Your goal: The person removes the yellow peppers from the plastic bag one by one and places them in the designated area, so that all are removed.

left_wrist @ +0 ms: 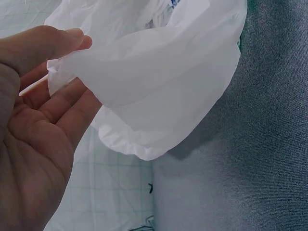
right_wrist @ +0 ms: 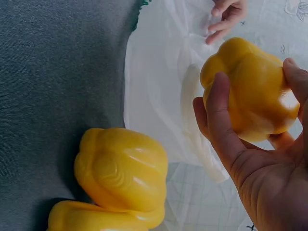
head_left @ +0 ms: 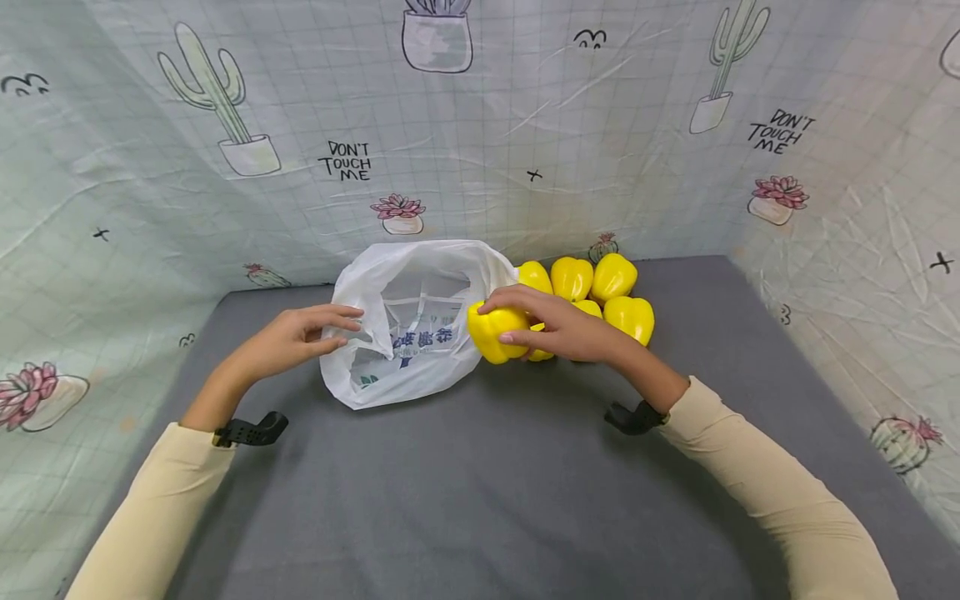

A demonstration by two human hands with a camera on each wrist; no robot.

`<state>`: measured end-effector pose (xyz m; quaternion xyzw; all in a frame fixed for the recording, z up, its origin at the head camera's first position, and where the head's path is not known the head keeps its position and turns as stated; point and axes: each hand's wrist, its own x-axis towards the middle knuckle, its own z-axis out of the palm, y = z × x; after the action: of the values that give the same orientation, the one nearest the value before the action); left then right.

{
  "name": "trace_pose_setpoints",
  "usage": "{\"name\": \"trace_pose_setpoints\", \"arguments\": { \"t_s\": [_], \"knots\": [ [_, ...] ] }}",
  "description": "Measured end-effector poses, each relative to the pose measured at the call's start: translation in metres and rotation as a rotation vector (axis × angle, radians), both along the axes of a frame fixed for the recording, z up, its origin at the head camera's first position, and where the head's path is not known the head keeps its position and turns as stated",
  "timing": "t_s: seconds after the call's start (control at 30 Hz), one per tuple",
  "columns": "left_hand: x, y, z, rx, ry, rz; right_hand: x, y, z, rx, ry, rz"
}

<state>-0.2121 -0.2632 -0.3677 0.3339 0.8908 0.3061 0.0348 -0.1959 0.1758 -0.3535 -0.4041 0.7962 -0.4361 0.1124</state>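
A yellow bell pepper (head_left: 497, 332) is gripped by my right hand (head_left: 558, 325), thumb and fingers around its sides, beside the right rim of the white plastic bag (head_left: 390, 387). In the right wrist view the held pepper (right_wrist: 250, 91) appears in front of the bag's wall. The bag's mouth gapes, showing blue print inside. At its left rim my left hand (head_left: 300, 333) has its fingers extended, thumb apart from them. In the left wrist view a loose bag edge (left_wrist: 144, 72) lies between thumb and fingers of that hand (left_wrist: 43, 106).
More yellow bell peppers (head_left: 628, 318) are grouped to the right of the bag, partly behind my right hand. A grey cloth (head_left: 465, 500) covers the table. A patterned curtain (head_left: 480, 150) surrounds its back and sides. Black bands (head_left: 251, 429) sit on both wrists.
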Motion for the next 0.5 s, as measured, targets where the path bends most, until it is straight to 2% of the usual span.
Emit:
{"name": "trace_pose_setpoints", "arguments": {
  "t_s": [0.5],
  "knots": [
    [0.0032,-0.0054,-0.0009,0.009,0.003,0.008,0.0072,0.0069,-0.0095,-0.017,-0.034,-0.05]
  ]
}}
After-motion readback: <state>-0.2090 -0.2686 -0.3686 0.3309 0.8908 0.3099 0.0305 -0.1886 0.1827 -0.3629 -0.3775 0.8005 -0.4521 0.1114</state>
